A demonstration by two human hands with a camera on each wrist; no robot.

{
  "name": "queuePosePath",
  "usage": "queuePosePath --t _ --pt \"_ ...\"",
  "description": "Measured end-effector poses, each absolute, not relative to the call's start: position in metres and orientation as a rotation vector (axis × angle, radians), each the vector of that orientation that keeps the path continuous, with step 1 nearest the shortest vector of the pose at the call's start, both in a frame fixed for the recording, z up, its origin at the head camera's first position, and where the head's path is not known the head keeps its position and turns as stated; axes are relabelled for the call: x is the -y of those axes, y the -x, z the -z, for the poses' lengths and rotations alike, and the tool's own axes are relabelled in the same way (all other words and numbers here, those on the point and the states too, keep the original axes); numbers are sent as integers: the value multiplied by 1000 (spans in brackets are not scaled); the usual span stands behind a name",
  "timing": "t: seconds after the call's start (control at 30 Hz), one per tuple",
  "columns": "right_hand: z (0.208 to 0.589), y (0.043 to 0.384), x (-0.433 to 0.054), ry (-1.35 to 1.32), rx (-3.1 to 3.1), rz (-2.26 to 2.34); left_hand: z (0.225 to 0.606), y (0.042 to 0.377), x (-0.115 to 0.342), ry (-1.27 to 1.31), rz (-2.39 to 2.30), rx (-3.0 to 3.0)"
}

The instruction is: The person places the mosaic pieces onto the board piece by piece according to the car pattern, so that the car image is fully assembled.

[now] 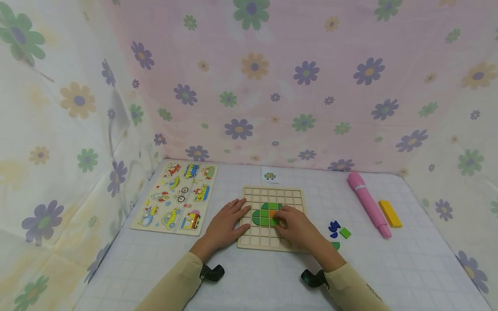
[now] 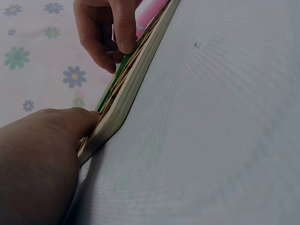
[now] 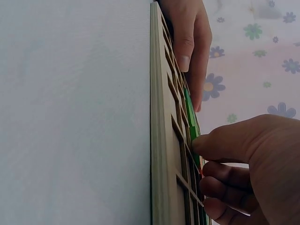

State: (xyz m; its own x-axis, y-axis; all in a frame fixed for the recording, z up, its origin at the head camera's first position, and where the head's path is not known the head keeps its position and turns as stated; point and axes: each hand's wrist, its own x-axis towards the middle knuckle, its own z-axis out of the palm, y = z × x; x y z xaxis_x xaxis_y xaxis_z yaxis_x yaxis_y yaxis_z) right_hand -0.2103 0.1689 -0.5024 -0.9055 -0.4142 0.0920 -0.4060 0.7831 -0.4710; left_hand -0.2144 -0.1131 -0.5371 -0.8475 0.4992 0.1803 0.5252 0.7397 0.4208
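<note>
Nothing legible anywhere, the small dark marking (image 1: 374,292) on the right sleeve (image 1: 352,284) too blurred to read

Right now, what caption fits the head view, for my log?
The left hand rests on a wooden grid board as the right hand touches its green pieces; picture board at left.

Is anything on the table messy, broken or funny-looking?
Nothing looks spilled or broken. Only the small dark-blue curved pieces look a bit messy: they lie loosely bunched on the white cloth, right of the square pale wooden grid board, pointing different ways.
</note>
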Motion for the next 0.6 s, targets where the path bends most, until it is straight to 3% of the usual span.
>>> queuePosePath --t 0.6 --pt "502 212 -167 672 -2953 779 539 215 113 851 725 2870"
